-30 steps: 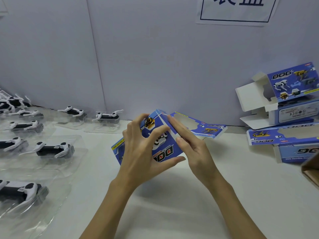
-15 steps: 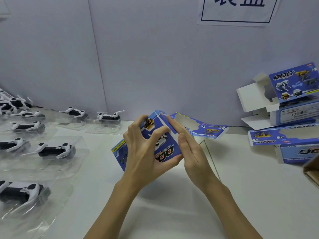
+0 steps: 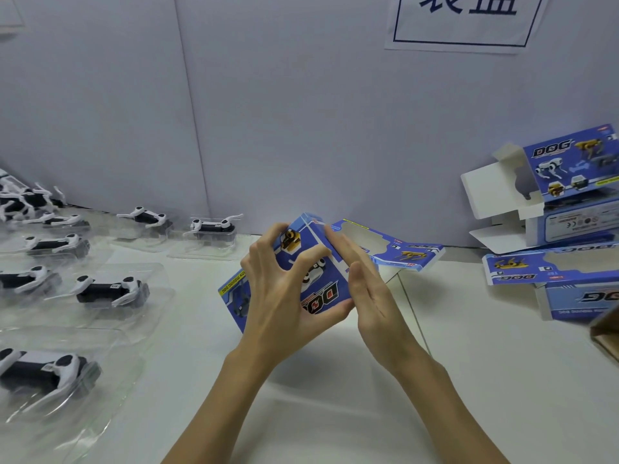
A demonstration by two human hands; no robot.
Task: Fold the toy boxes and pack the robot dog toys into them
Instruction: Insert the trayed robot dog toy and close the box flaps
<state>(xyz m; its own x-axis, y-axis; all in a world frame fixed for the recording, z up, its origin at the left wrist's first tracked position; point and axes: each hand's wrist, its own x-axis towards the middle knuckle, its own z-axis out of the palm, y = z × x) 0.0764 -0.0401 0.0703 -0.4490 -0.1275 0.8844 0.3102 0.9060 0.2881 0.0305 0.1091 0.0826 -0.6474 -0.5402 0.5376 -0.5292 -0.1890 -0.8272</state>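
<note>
A blue toy box (image 3: 318, 283), partly folded, is held over the middle of the white table (image 3: 335, 413). My left hand (image 3: 281, 296) grips its printed front face, thumb under the lower edge. My right hand (image 3: 365, 289) presses flat, fingers straight, against the box's right side; whether it grips is unclear. A windowed flap (image 3: 395, 246) sticks out to the right behind my right hand. Several black-and-white robot dog toys (image 3: 107, 289) lie in clear plastic trays at the left.
Folded and open blue boxes (image 3: 569, 182) are stacked at the right against the wall, another box (image 3: 576, 286) lying in front of them. A brown carton corner (image 3: 606, 333) shows at the right edge. A grey wall stands close behind.
My right hand has slid down and closer against the box's right side, and its fingers have straightened. The box has barely moved.
</note>
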